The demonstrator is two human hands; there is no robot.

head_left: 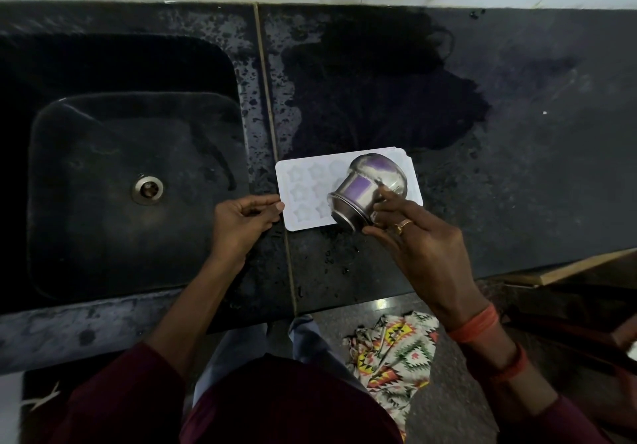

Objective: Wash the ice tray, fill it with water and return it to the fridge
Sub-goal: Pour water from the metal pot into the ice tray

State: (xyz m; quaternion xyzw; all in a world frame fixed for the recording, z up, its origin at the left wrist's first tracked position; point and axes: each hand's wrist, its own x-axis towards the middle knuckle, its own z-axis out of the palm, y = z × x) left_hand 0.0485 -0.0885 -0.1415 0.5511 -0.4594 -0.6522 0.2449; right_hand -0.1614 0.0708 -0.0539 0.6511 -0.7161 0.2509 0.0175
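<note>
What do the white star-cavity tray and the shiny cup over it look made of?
The white star-cavity ice tray: probably plastic or silicone, matte, with moulded star pockets. The shiny round cup: apparently stainless steel, polished, showing mirror-like reflections.

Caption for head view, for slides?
Left hand pinches the edge of the white ice tray on the wet counter beside the sink; right hand holds a tilted steel cup over it.

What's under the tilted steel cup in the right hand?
The white star-moulded plastic ice tray, flat on the black stone counter. The round steel cup and right hand cover its right-side moulds, so their contents are unseen.
</note>
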